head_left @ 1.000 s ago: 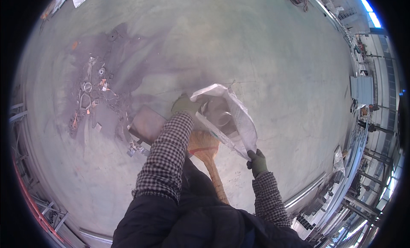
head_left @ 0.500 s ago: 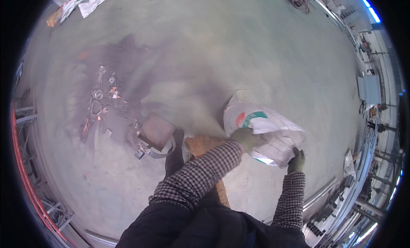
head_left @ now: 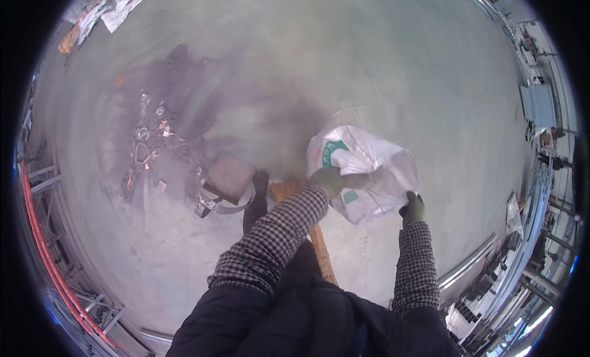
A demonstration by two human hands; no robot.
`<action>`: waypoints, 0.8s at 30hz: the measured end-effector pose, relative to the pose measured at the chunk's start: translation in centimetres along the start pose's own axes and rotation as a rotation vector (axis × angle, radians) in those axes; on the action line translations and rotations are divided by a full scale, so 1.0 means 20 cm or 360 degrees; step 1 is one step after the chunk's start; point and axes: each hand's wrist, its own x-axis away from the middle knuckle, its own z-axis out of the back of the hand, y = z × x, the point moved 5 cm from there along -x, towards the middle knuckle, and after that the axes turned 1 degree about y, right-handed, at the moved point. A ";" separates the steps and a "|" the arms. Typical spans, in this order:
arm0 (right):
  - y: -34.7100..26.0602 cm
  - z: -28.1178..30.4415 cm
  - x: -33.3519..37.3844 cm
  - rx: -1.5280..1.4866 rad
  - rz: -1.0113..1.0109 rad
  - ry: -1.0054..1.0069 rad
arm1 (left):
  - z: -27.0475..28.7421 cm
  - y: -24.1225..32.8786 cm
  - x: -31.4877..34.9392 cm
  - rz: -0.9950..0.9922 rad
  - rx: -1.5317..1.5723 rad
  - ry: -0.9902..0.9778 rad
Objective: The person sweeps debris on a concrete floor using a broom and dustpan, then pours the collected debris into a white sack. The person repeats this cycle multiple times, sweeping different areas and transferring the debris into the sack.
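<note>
A white woven sack with green and red print hangs in front of me, its mouth spread toward my right side. My left hand, in a greenish glove, is closed on the sack's near left edge. My gloved right hand pinches the rim at the right, its fingertips dark. By my legs is a straw broom, its bristles to the left of my left forearm and its bound handle slanting down toward my body. Left of my shoe lies a boxy brownish dustpan with a curved strip beside it.
Swept scraps, with rings, wire and dark dust, lie on the floor at left. Red-topped metal racking runs along the left edge. Metal bars and profiles line the right. White sheets and bags lie at the far left.
Both hands have shifted slightly left and up with the sack. Its mouth has spread wider and rounder, and the printed side has turned. The broom and dustpan stay in place.
</note>
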 end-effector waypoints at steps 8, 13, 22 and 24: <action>0.01 -0.09 0.30 0.0157 0.0223 -0.0320 | 0.12 -0.18 0.13 0.0361 -0.0100 0.0068; 0.06 -0.20 0.50 0.0132 0.0286 -0.0360 | 0.24 -0.36 0.28 0.0436 -0.0076 0.0594; 0.25 -0.32 0.87 0.0165 0.0305 -0.0271 | 0.44 -0.79 0.34 0.0287 0.0314 0.0682; 0.49 -0.27 0.97 0.0409 0.0238 -0.0292 | 0.43 -0.82 0.36 0.0216 0.0376 0.0719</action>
